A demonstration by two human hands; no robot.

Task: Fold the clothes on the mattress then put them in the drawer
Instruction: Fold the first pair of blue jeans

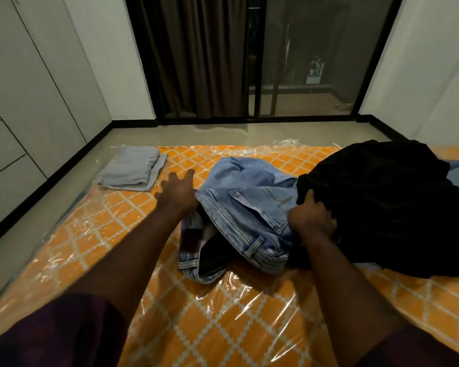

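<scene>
Crumpled light-blue jeans (249, 205) lie in the middle of the orange patterned mattress (210, 327), which is wrapped in clear plastic. A black garment (387, 202) is heaped over the jeans' right side. My right hand (312, 217) grips the black garment's edge where it meets the jeans. My left hand (178, 192) is blurred, fingers spread, at the jeans' waistband on the left; whether it touches the fabric is unclear. A folded grey garment (133, 172) rests at the mattress's far left corner.
White cabinet doors and drawer fronts (8, 154) line the left wall. A strip of grey floor (37, 221) runs between them and the mattress. Dark curtains (196, 62) and a glass sliding door (310, 62) stand beyond the mattress.
</scene>
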